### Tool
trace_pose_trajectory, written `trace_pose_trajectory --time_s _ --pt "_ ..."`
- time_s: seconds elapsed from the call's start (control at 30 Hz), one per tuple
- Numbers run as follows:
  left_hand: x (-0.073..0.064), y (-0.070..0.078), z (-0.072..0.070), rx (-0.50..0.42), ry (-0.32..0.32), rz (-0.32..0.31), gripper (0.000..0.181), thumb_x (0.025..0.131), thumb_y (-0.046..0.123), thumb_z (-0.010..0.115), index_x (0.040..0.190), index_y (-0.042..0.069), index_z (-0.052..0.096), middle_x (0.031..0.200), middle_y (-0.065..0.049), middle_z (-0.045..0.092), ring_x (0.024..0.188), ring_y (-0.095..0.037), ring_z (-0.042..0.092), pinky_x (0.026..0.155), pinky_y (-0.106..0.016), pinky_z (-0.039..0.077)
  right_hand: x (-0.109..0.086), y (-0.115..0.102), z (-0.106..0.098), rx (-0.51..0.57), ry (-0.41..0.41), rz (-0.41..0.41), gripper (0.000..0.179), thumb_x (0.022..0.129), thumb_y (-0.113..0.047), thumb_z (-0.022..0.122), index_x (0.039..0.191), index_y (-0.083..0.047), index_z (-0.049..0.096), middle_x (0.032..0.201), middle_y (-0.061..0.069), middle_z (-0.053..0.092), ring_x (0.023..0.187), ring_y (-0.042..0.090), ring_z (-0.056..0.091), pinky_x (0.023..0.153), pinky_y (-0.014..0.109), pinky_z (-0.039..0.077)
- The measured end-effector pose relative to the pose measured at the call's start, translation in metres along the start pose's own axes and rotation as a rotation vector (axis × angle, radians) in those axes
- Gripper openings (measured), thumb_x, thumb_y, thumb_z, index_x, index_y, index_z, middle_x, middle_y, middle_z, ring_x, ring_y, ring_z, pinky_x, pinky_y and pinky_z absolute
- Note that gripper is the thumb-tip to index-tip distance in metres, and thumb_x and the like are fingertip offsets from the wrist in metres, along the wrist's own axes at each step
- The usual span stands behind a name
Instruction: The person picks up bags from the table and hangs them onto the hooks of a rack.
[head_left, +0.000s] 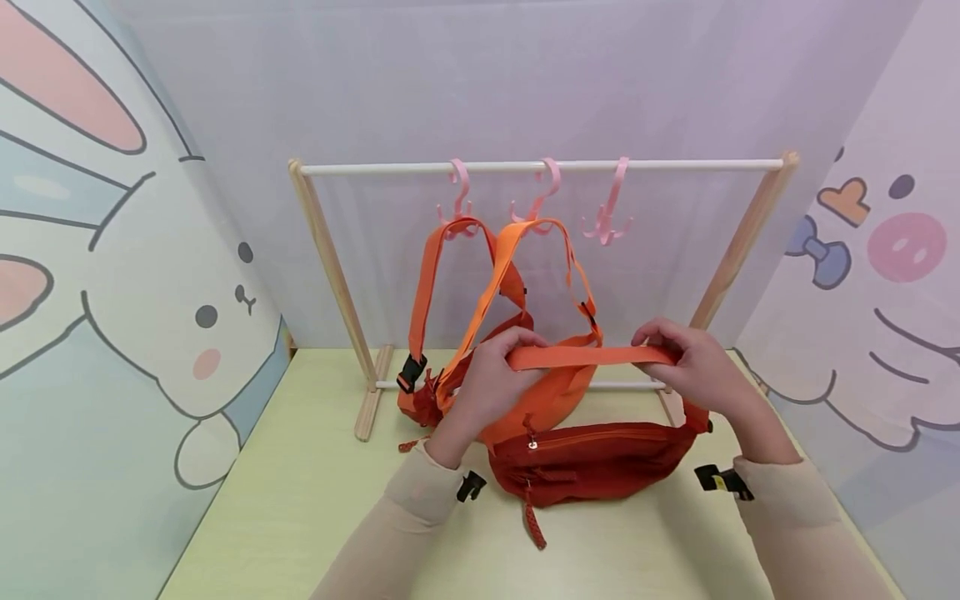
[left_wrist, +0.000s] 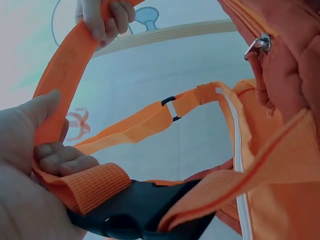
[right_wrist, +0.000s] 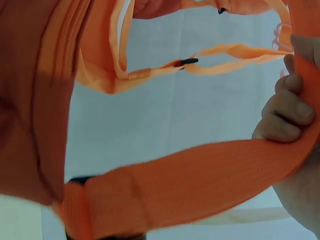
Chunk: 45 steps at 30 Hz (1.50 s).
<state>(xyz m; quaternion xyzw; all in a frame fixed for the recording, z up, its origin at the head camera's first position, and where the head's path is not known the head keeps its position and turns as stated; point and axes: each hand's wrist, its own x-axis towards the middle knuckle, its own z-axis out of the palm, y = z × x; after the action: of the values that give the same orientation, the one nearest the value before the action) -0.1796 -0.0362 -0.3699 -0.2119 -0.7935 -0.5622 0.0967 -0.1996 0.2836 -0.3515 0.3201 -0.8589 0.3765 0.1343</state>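
Note:
A dark red waist bag (head_left: 600, 462) hangs low in front of me, its orange strap (head_left: 588, 357) stretched level between my two hands. My left hand (head_left: 495, 379) grips the strap's left part; in the left wrist view a black buckle (left_wrist: 140, 207) lies just below those fingers. Around the right part of the strap curl the fingers of my right hand (head_left: 697, 367), seen closer in the right wrist view with the strap (right_wrist: 200, 185) running down to the bag. Behind the hands, a bright orange bag (head_left: 551, 404) hangs by its strap from the middle pink hook (head_left: 543, 196).
A red-orange bag strap (head_left: 426, 287) hangs from the left pink hook (head_left: 460, 196); its bag is partly hidden. The right pink hook (head_left: 611, 208) bears nothing. All three hooks hang on a white rail (head_left: 697, 165) between wooden posts, standing on a pale yellow table (head_left: 285, 492).

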Motion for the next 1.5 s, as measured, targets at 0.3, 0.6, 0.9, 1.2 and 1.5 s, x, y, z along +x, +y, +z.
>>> trace_pose_trajectory --time_s 0.3,0.6,0.9,1.2,1.5 --pt "0.002 0.006 -0.006 0.093 -0.044 0.001 0.035 0.095 0.04 0.081 0.126 0.026 0.075 0.106 0.009 0.071 0.078 -0.014 0.064 0.066 -0.034 0.054 0.009 0.002 -0.014 0.063 0.083 -0.096 0.032 0.089 0.01 0.079 0.114 -0.01 0.078 0.096 0.003 0.075 0.066 0.01 0.057 0.058 0.02 0.048" --pt "0.009 0.02 -0.011 0.171 -0.03 0.15 0.032 0.103 0.026 0.073 0.133 0.017 0.073 0.104 0.007 0.071 0.078 -0.012 0.059 0.068 -0.032 0.052 0.025 -0.003 -0.024 -0.03 0.214 -0.126 0.036 0.09 0.019 0.072 0.116 -0.005 0.078 0.086 -0.007 0.068 0.066 0.009 0.05 0.056 0.02 0.041" --pt "0.023 0.042 -0.015 0.241 -0.028 0.186 0.033 0.107 0.027 0.067 0.137 0.015 0.069 0.107 0.004 0.067 0.095 -0.014 0.055 0.076 -0.034 0.051 0.05 -0.008 -0.037 -0.105 0.317 -0.086 0.025 0.101 0.008 0.065 0.12 -0.003 0.076 0.087 0.006 0.064 0.071 0.007 0.052 0.058 0.017 0.041" --pt "0.041 0.06 -0.018 0.274 -0.016 0.225 0.035 0.109 0.028 0.063 0.141 0.014 0.066 0.101 0.002 0.061 0.082 -0.016 0.052 0.071 -0.033 0.048 0.077 -0.01 -0.049 -0.066 0.404 -0.015 0.019 0.107 -0.002 0.059 0.122 0.0 0.072 0.087 0.002 0.063 0.072 0.012 0.052 0.061 0.017 0.041" --pt "0.058 0.07 -0.017 0.239 0.059 0.254 0.039 0.108 0.029 0.065 0.142 0.01 0.064 0.109 -0.003 0.066 0.088 -0.018 0.056 0.071 -0.033 0.049 0.103 -0.019 -0.056 -0.005 0.452 0.042 0.024 0.111 -0.014 0.055 0.125 0.0 0.069 0.1 -0.01 0.064 0.091 0.018 0.059 0.073 0.021 0.044"
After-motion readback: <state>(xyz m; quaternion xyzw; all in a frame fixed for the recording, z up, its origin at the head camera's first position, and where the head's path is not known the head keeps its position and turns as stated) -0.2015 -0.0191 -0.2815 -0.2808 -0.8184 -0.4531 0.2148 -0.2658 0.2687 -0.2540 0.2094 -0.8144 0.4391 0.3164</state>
